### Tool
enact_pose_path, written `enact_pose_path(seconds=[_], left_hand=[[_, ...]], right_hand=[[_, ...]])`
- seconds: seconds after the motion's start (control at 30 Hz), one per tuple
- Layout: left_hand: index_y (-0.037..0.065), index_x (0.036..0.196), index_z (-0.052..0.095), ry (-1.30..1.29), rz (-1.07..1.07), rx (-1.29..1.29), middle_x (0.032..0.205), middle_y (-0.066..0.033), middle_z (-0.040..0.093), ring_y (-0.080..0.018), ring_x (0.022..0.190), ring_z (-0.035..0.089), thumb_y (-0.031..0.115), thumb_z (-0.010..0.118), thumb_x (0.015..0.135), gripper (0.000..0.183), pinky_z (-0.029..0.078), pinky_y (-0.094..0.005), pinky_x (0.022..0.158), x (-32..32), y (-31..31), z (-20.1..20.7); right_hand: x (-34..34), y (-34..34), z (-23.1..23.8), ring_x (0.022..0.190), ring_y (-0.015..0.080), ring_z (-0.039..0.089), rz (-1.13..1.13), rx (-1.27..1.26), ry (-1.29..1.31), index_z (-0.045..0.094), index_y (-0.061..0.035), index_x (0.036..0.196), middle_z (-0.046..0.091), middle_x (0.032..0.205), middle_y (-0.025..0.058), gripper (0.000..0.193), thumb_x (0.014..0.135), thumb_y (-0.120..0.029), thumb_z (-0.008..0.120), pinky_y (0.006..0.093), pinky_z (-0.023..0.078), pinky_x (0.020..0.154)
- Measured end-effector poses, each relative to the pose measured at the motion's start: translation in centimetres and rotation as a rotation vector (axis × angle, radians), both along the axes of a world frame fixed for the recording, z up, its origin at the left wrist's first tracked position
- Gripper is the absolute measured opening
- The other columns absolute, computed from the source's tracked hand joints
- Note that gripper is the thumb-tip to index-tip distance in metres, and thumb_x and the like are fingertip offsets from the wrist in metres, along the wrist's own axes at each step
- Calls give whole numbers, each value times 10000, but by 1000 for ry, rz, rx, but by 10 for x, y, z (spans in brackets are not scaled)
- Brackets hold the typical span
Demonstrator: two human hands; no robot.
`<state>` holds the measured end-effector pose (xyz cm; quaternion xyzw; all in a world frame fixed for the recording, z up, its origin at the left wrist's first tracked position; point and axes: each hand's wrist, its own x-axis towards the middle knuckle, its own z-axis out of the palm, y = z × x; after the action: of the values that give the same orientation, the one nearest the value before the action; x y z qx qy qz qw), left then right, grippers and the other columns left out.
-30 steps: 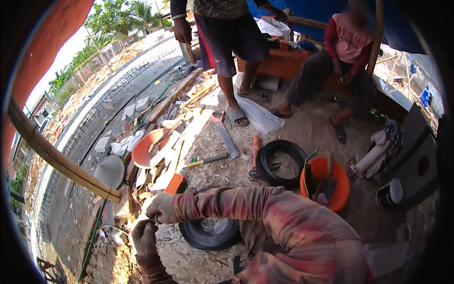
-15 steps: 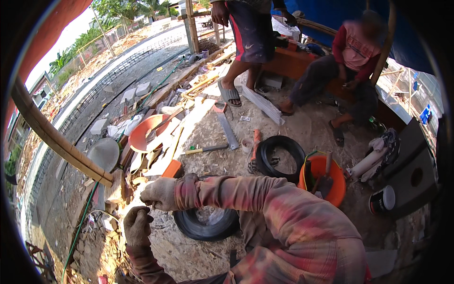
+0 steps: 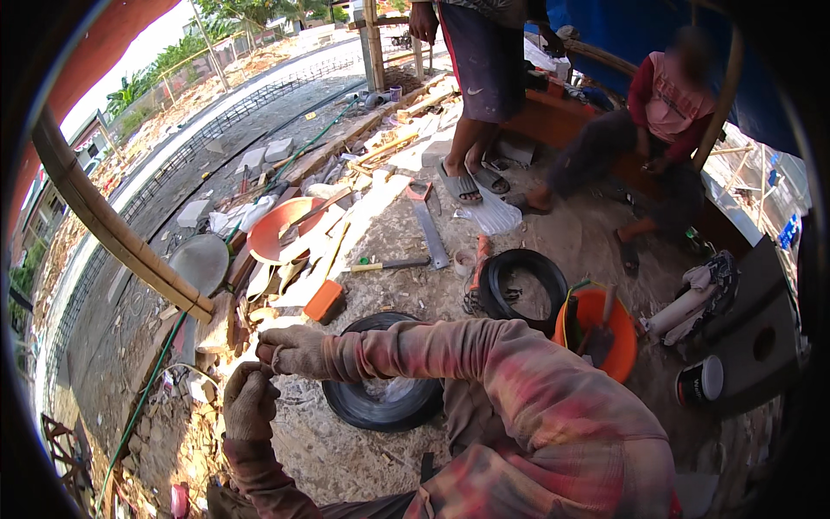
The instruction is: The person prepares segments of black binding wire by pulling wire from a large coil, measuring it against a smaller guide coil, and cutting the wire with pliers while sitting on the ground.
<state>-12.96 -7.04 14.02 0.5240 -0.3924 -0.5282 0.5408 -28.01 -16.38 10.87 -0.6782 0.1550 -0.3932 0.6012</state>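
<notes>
My left hand (image 3: 248,402), in a grey-brown work glove, is closed with its fingers curled. Just above and to its right, my right hand (image 3: 298,352), gloved alike, is closed too, its fingertips close to the left hand's. Whatever they pinch is too thin or too hidden to make out. Beneath my right forearm lies a coil of black wire (image 3: 350,408), partly covered by the sleeve. A small orange box (image 3: 323,301) sits on the ground beyond my right wrist.
Beyond lie a hammer (image 3: 389,265), a handsaw (image 3: 430,232) and a second black coil (image 3: 494,281). An orange bucket (image 3: 624,350) holds a trowel; a paint can (image 3: 699,381) stands right. A bamboo pole (image 3: 121,238) slants at left. One person stands ahead, another sits.
The standing person's feet have shifted and now rest side by side by a white plastic sheet. My view has turned slightly. My hands stay close together, their fingers still curled.
</notes>
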Motion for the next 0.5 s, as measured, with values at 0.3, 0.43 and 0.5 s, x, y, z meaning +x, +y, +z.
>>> enact_pose_path(seconds=[0.3,0.43,0.5], left_hand=[[88,1077,576,529,389,-678,771,29,597,-32,442,267,247,477,984,209,233,-199,395,89,7,-7],[59,930,551,592,676,-746,668,25,460,-57,429,234,243,421,1006,238,209,-222,386,142,26,-13],[98,764,473,668,870,-658,619,40,355,-66,419,220,258,447,994,281,197,-229,379,165,39,-13]], right_hand=[[34,40,-19,683,119,509,466,270,244,557,-35,1059,544,769,43,227,882,-173,529,286,438,612],[-2,3,-2,793,118,517,348,-197,382,589,1,1016,605,865,26,186,869,-99,534,282,450,733],[-16,-13,-1,824,134,552,344,-197,338,592,8,1095,633,918,64,303,806,-22,507,299,464,747]])
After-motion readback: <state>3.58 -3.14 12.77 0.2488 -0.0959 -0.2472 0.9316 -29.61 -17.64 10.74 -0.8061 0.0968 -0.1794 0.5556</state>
